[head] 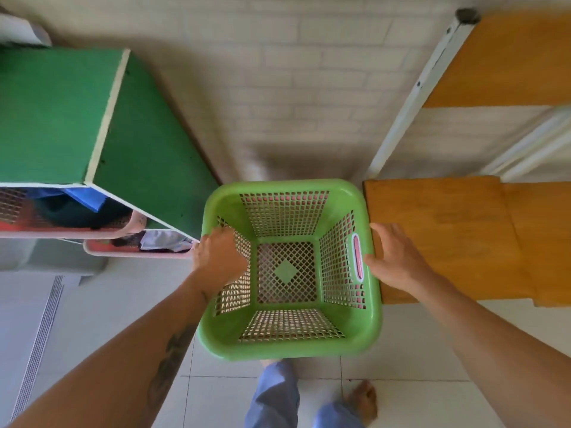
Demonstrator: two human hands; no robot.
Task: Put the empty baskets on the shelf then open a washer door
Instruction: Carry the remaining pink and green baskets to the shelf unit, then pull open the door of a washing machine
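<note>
we see both hands on an empty green basket [289, 270], held above the tiled floor [401, 350] in the middle of the view. the left hand [221, 257] grips the basket's left rim, fingers curled over the edge and down inside the mesh wall. the right hand [394, 257] rests on the outer right rim beside the pink-edged handle slot [357, 257], fingers spread rather than clenched; we cannot tell whether it actually grips. just right of the basket is the wooden shelf [448, 236], its board touching or nearly touching the rim. to the left stands a green cabinet [61, 112] with pink baskets [136, 251] holding clothes.
</note>
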